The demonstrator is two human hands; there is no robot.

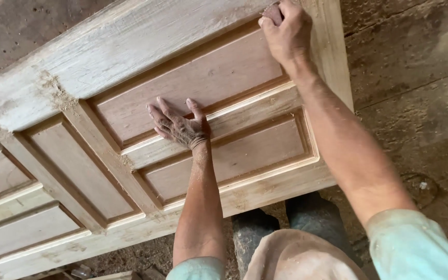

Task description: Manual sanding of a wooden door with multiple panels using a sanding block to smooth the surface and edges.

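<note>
While my knees stand just under the near edge, the door (130, 155) lies flat before me, a raw wooden panelled piece dusted with sawdust (58, 96). My left hand (180, 124) presses flat on it, fingers spread, gripping nothing. Farther out, my right hand (286, 31) is closed on a small sanding piece (272, 13) at the panel's far corner.

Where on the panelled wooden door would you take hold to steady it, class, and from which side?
Grip the plain outer frame rail of the panelled wooden door, coming from the near long edge. That edge overhangs free with nothing on it, whereas the recessed panels give only flat faces: the left hand can merely press there. The right hand works at the far corner.
</note>
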